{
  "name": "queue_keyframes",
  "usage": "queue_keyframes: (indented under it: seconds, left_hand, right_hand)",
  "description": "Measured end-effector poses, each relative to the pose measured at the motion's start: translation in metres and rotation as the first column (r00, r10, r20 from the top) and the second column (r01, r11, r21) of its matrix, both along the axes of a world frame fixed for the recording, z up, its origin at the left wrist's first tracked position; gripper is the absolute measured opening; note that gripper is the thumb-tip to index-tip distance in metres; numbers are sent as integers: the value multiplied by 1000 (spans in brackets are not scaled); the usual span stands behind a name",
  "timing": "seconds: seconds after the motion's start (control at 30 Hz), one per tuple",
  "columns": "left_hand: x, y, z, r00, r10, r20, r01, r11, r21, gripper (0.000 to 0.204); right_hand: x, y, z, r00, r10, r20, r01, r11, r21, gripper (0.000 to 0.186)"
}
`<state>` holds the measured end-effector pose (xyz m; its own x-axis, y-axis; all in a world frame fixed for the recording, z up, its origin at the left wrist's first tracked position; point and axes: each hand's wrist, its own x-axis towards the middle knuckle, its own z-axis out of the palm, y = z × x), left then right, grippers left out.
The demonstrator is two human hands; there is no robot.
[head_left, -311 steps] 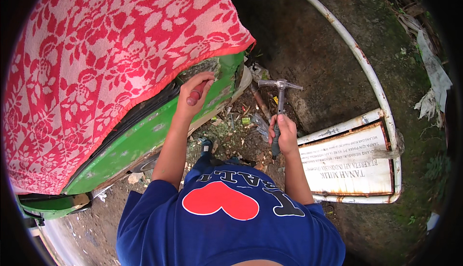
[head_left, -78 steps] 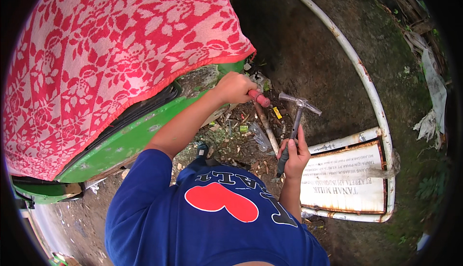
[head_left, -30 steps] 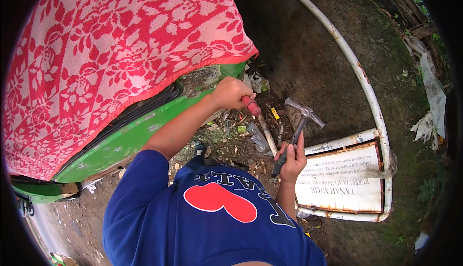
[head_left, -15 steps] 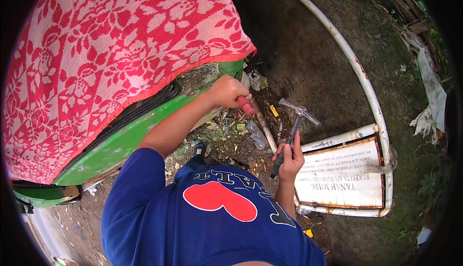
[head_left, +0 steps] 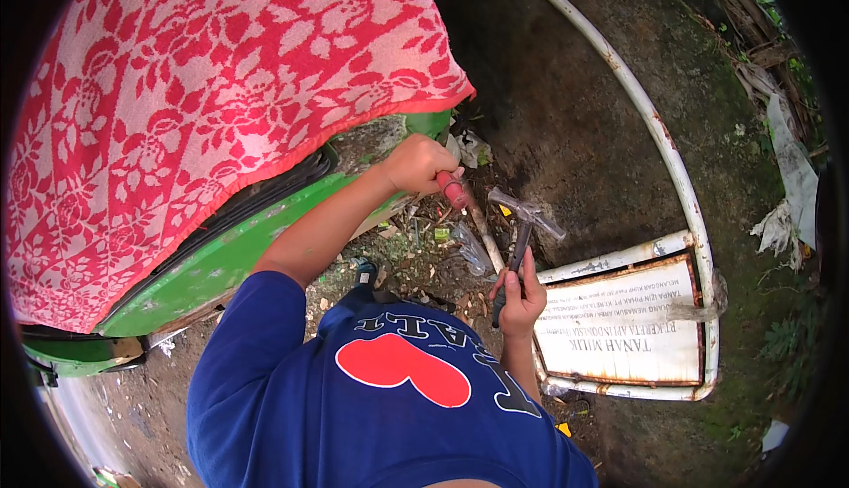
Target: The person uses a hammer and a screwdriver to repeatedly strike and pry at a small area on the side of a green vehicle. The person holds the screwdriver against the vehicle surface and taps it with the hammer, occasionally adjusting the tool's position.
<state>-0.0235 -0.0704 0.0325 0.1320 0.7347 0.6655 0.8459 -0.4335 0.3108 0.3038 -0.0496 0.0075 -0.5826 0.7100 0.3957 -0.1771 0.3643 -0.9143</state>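
Grips a red handle (head_left: 452, 189) in the left hand (head_left: 418, 165), with fingers curled tight round it; exposes just the rounded butt, pointing down and right. Cannot see the working end (hidden behind the knuckles, so no guess at the tool's type), nor whether it touches anything. Holds a hammer (head_left: 522, 242) in the right hand (head_left: 520, 301), with fingers closed round the dark grip, shaft tilted, metal head uppermost. Near the red butt but apart from it, with a visible gap between.

On progress: looks mid-work, as a judgement. Both tools in hand, so pick-up done; no contact between hammer head and butt at this instant. Cannot mark anything as finished, with no freshly freed part to point to. Cannot tell how much is left either, given the spot hidden behind the left hand.

Around the left hand: a green body panel (head_left: 234, 258) with pale worn patches, partly under a red-and-pink floral cloth (head_left: 239, 72). Below and between the hands: littered soil (head_left: 416, 254), a pale brown rod (head_left: 485, 236) lying aslant, clear plastic (head_left: 471, 251) just beside it, a yellow scrap (head_left: 505, 210) near the hammer head. Right of the right hand: a rusty-edged white sign panel (head_left: 619, 320), framed by a curved white pipe (head_left: 650, 117).
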Motion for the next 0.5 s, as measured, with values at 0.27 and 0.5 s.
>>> queue_keyframes:
  seconds: [0.27,0.5]
  left_hand:
    - [2,2,-2,1000,11,21,-11,1000,-18,32]
    - [6,-4,1,999,27,28,-27,1000,12,34]
  right_hand:
    - [-14,7,-5,995,-63,82,-10,735,678,48]
    - [-2,-2,3,993,-43,-113,65,977,203,48]
